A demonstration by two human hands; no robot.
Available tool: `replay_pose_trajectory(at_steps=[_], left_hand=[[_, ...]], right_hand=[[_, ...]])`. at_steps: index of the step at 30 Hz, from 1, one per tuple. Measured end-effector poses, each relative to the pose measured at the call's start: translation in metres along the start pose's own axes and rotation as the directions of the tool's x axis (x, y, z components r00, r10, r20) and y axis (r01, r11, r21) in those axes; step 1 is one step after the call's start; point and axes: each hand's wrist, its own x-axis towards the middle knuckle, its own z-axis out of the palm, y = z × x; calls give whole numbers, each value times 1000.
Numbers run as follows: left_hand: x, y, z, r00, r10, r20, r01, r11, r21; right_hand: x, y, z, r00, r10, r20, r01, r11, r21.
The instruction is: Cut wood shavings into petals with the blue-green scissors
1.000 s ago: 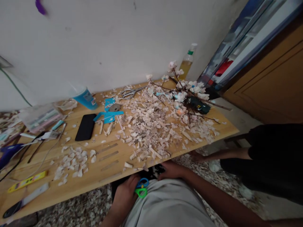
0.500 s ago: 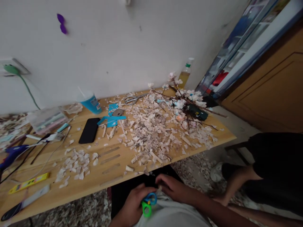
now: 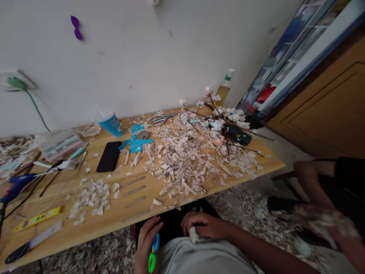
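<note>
My left hand [image 3: 146,239] is low at the table's front edge, curled around small scissors [image 3: 153,252] with blue and green handles. My right hand [image 3: 203,225] rests on my lap beside it, fingers pinched on a small pale scrap [image 3: 194,234]. Both hands sit below the wooden table [image 3: 119,215], over my grey-clothed lap. A broad pile of pale cut scraps [image 3: 185,160] covers the table's middle.
A black phone [image 3: 108,156], blue cup [image 3: 111,122], metal scissors [image 3: 159,119], flowered branch [image 3: 225,118], bottle [image 3: 225,87] and blue glue gun [image 3: 17,182] lie on the table. Another person [image 3: 325,198] crouches at the right with a handful of scraps. Scraps litter the floor.
My left hand turned the scissors downward and drew apart from the right hand. The right hand now pinches a pale scrap. The person at right raised an arm with a handful of scraps.
</note>
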Motion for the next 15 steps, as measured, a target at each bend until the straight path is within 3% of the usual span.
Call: replay_pose_trajectory(at_steps=[2, 4, 5, 8, 10, 12, 13, 15], left_hand=[[-3, 1, 2, 995, -95, 42, 95, 995, 9], [0, 4, 4, 982, -133, 137, 133, 991, 8], [2, 6, 3, 972, -117, 203, 118, 993, 7], [7, 8, 1, 928, -32, 371, 52, 998, -44], [7, 4, 0, 944, -83, 318, 126, 985, -119], [5, -1, 1, 955, -249, 159, 284, 924, -258], [4, -2, 2, 932, -349, 93, 359, 864, -354], [6, -1, 5, 860, -505, 68, 457, 706, -541]], right_hand=[[-18, 10, 0, 987, 119, -105, -111, 991, 80], [-39, 29, -4, 915, 263, -305, -231, 963, 139], [-51, 42, -8, 838, 331, -434, -284, 944, 171], [-92, 82, -24, 526, 456, -718, -448, 866, 222], [-123, 103, -32, 383, 433, -816, -523, 830, 195], [-150, 115, -35, 297, 371, -880, -562, 813, 153], [-161, 118, -35, 252, 337, -907, -580, 803, 137], [-173, 118, -30, 164, 171, -972, -611, 791, 36]])
